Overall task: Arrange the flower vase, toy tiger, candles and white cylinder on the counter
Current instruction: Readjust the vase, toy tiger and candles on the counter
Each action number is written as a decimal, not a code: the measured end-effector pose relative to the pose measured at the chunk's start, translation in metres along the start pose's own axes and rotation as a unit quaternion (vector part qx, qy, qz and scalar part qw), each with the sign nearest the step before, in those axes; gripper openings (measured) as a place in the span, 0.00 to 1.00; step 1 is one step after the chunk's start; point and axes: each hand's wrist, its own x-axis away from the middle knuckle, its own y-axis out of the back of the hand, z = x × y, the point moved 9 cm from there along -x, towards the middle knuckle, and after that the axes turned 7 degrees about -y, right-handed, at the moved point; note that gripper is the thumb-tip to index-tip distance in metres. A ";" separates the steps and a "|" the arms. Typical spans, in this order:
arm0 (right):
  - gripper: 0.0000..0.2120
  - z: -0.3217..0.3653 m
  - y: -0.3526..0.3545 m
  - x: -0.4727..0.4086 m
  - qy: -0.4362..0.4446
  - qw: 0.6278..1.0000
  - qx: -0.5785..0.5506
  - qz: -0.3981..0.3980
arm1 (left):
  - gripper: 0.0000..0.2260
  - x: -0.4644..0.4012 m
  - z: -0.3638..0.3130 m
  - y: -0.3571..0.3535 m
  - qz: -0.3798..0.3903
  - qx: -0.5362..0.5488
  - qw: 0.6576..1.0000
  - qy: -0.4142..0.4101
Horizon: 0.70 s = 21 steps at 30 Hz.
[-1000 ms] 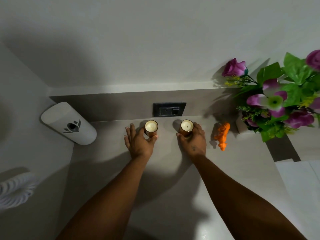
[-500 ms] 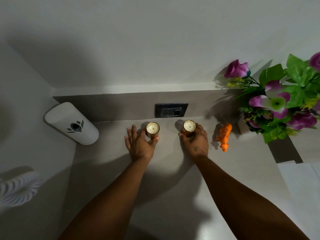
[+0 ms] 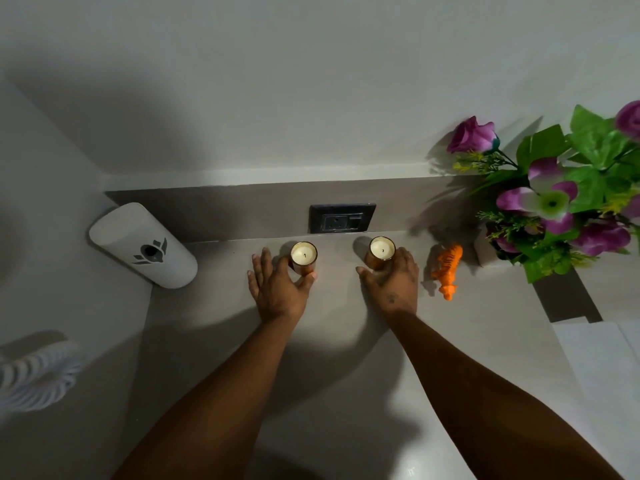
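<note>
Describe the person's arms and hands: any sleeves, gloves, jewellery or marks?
Both forearms are bare, with no sleeves in view. The left hand and right hand wear no gloves, rings or watch. The right hand carries a small dark mark, perhaps a tattoo, near the wrist.

Home — counter (image 3: 346, 358), wall socket (image 3: 342, 218), flower vase (image 3: 485, 251).

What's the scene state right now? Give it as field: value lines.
surface: grey counter against a wall
left hand: around the left candle
right hand: around the right candle
candles: upright, unlit, below the wall socket
toy tiger: right of the right candle, untouched
flower vase: far right, mostly hidden by flowers
white cylinder: far left corner
</note>
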 end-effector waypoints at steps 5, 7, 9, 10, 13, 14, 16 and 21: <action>0.43 -0.003 -0.014 0.056 0.051 0.987 0.150 0.009 | 0.42 0.018 0.003 0.000 0.047 -0.101 0.993 -0.030; 0.42 0.002 -0.029 0.088 0.121 0.968 0.215 0.040 | 0.41 0.036 0.007 -0.001 0.060 -0.171 0.981 -0.064; 0.42 0.006 -0.046 0.121 0.182 0.947 0.254 0.076 | 0.41 0.050 0.016 -0.001 0.073 -0.193 0.976 -0.071; 0.42 0.007 -0.053 0.135 0.202 0.937 0.271 0.093 | 0.41 0.056 0.021 0.000 0.080 -0.199 0.974 -0.067; 0.43 0.007 -0.062 0.153 0.219 0.917 0.308 0.128 | 0.41 0.065 0.028 0.000 0.083 -0.208 0.973 -0.062; 0.43 0.008 -0.062 0.153 0.217 0.914 0.316 0.132 | 0.41 0.067 0.030 0.000 0.085 -0.207 0.973 -0.064; 0.43 0.009 -0.060 0.153 0.217 0.907 0.332 0.139 | 0.41 0.073 0.032 0.001 0.094 -0.207 0.971 -0.076; 0.43 0.011 -0.054 0.155 0.222 0.909 0.325 0.140 | 0.42 0.072 0.022 0.049 0.004 -0.242 0.965 -0.101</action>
